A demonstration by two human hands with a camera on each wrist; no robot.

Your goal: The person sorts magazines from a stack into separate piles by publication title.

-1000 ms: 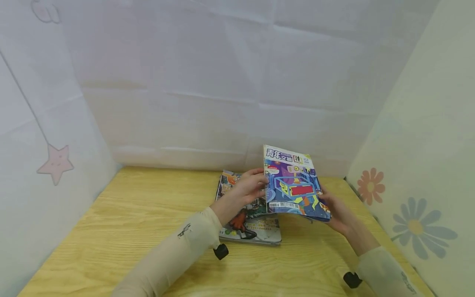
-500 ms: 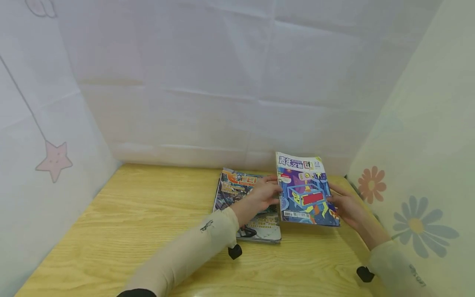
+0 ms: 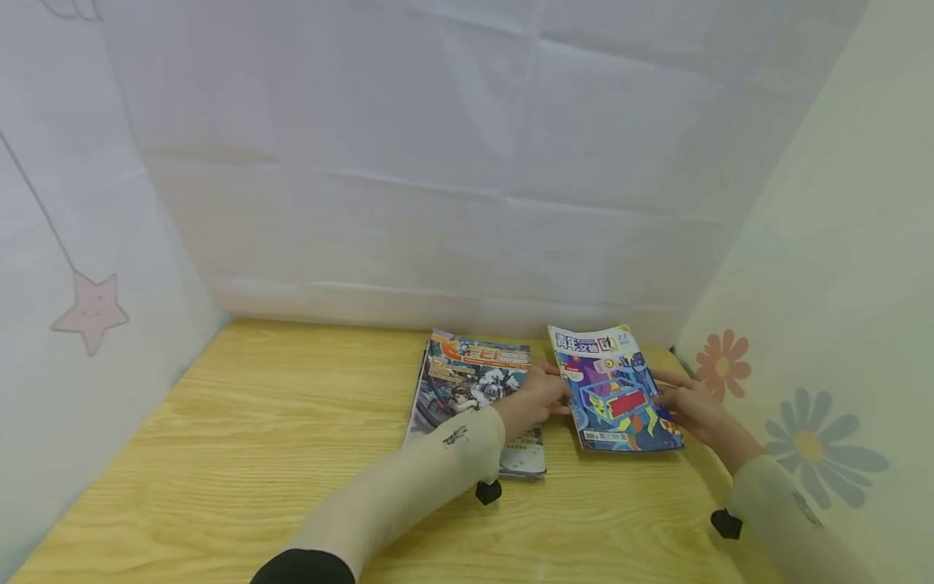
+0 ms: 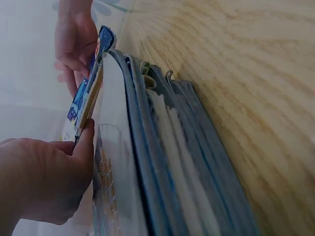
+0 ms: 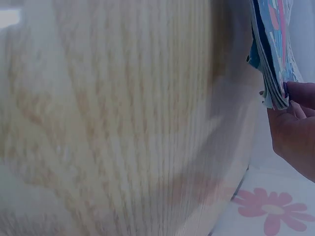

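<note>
A purple and blue magazine (image 3: 616, 397) with a white title band is held between both hands, to the right of a magazine stack. My left hand (image 3: 541, 399) grips its left edge, thumb toward the cover, as the left wrist view also shows. On the opposite edge, my right hand (image 3: 696, 410) pinches the pages between thumb and fingers; the right wrist view shows the page edges (image 5: 275, 88) in that grip. The stack of magazines (image 3: 467, 381), with an orange-lettered cover on top, lies under my left forearm, which hides part of it. Its layered edges (image 4: 172, 162) face the left wrist camera.
A light wooden table (image 3: 292, 422) carries everything. White cloth (image 3: 379, 203) rises behind the table, and a pale panel with printed flowers (image 3: 810, 444) stands close beside my right arm. A panel with a pink star (image 3: 92, 312) borders the left side.
The purple magazine has moved right and lower, away from over the stack, with both hands moving along with it. More of the stack's top cover now shows.
</note>
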